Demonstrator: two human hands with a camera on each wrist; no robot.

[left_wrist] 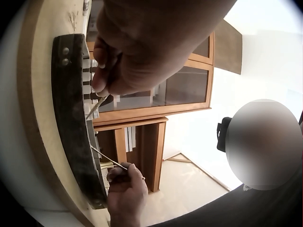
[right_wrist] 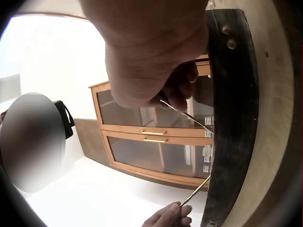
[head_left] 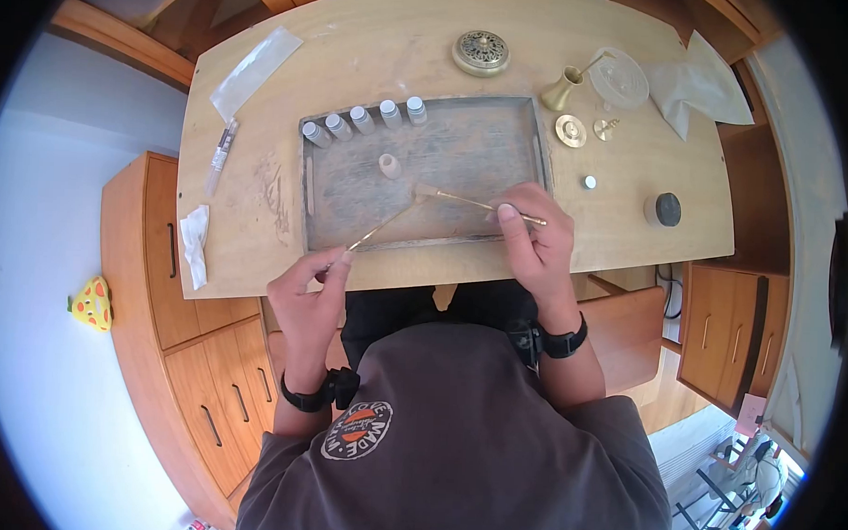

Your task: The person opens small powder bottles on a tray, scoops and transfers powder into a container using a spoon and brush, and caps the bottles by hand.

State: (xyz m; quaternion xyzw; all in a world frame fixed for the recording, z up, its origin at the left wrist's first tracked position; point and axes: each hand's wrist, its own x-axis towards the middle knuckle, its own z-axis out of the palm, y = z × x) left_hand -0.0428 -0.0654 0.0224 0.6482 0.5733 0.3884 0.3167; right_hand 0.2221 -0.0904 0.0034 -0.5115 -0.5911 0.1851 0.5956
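Observation:
My left hand (head_left: 311, 294) pinches a slim brass rod-like tool (head_left: 374, 233) near its end, its far tip pointing over the tray. The right hand (head_left: 539, 233) grips a thin brass incense shovel (head_left: 464, 200), whose wider flat end lies close to the left tool's tip. Both tips are over the dark wooden tray (head_left: 425, 243), near its middle. Just beyond them in the tray stands a small uncapped bottle (head_left: 390, 168). In the left wrist view, both the left hand (left_wrist: 137, 52) and the right hand (left_wrist: 128, 194) show above the tray's side.
Several white-capped bottles (head_left: 362, 120) line the tray's back left. Behind it sits a brass incense burner (head_left: 481, 54). To the right are a brass vase (head_left: 561, 89), a round brass piece (head_left: 571, 131), a white cap (head_left: 589, 182) and a dark-lidded jar (head_left: 666, 210). A pen (head_left: 222, 155) lies left.

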